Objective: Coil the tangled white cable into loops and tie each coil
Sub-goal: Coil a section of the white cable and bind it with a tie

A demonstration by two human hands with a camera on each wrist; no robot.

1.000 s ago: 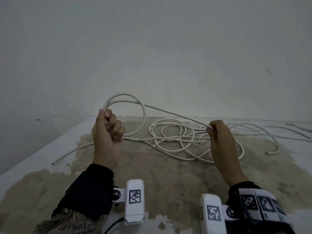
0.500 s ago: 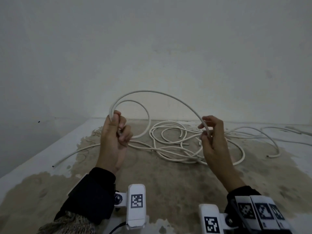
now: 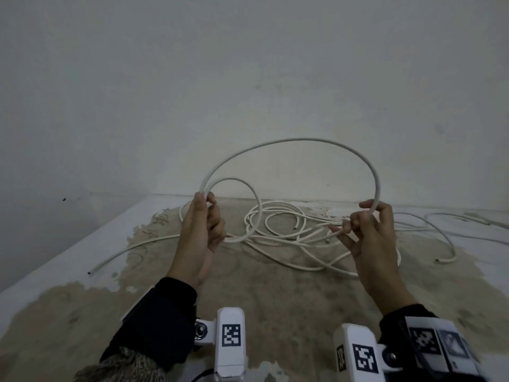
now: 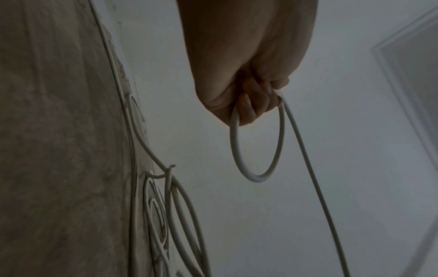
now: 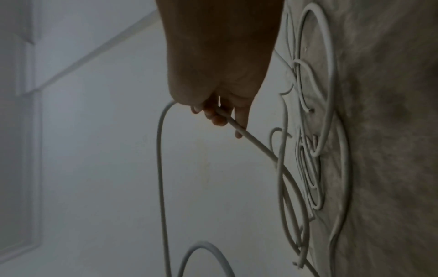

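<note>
Head view: the left hand (image 3: 202, 230) grips one small finished loop of the cable (image 3: 292, 140) at its top; a wide arc rises from that grip and comes down to the right hand (image 3: 369, 238), which pinches it between thumb and fingers. The rest lies tangled on the floor (image 3: 275, 293) just beyond, by the wall (image 3: 248, 78). Left wrist view: fingers (image 4: 251, 105) curl round the loop, a free strand leaving it. Right wrist view: the cable slants through a light pinch. To coil well, the right hand should probably carry its arc to the left grip, matching the first loop's size and easing out twist.
</note>
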